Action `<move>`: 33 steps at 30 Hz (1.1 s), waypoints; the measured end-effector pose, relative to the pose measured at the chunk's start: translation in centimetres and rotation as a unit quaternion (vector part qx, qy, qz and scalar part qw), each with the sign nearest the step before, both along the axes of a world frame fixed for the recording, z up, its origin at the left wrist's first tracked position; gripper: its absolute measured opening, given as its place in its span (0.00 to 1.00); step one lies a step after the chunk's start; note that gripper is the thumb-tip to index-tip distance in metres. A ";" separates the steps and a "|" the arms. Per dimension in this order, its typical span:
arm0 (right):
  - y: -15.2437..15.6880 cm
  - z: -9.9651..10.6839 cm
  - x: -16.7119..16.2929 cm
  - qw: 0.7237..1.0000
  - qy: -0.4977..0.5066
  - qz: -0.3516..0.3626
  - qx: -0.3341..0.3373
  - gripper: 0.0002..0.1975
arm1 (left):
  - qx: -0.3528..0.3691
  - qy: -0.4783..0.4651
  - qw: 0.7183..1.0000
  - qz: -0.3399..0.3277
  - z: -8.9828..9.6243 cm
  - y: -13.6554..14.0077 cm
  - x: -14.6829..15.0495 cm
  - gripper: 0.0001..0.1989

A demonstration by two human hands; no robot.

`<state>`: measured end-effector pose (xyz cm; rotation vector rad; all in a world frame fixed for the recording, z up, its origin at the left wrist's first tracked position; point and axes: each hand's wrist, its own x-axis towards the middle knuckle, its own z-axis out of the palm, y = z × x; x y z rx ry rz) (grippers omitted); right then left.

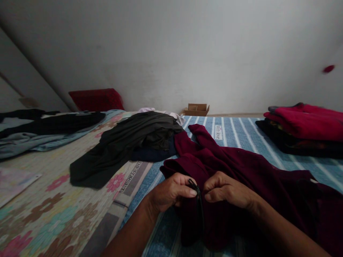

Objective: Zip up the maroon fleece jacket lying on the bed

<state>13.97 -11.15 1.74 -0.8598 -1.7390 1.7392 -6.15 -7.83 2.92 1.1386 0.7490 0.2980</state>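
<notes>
A maroon garment with a black zipper (200,210) is spread over the blue striped cloth (238,134), bunched in front of me. My left hand (175,191) pinches the zipper's upper end between thumb and forefinger. Just to its right, my right hand (227,189) is closed, thumb against curled forefinger, on the cloth of the maroon garment (257,175) beside the zipper. The two hands are a small gap apart. The garment's far side stretches to the right, under and past my right forearm.
A dark green garment (128,142) lies beyond my left hand, over a navy one (154,153). Folded red and black clothes (308,123) are stacked at right. More clothes (48,128) lie far left on the floral sheet (53,225). By the wall are a cardboard box (197,110) and a red object (96,100).
</notes>
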 end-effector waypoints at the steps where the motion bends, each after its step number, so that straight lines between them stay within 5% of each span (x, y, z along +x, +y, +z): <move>1: 0.0 0.1 0.0 1.000 -0.001 0.000 -0.001 0.17 | -0.001 0.002 1.000 -0.001 0.0 0.0 0.0 0.10; 14: -0.3 0.0 -0.5 0.999 0.013 -0.041 -0.024 0.13 | 0.026 0.042 0.999 -0.020 0.1 0.0 0.1 0.09; 24: -0.6 -0.8 -0.4 0.995 -0.004 -0.079 0.057 0.16 | 0.090 0.073 0.992 -0.039 0.4 0.1 0.0 0.08; 33: -0.9 -1.0 -0.2 0.992 -0.004 -0.108 0.066 0.11 | 0.131 0.016 0.991 0.037 0.0 -0.9 -0.3 0.13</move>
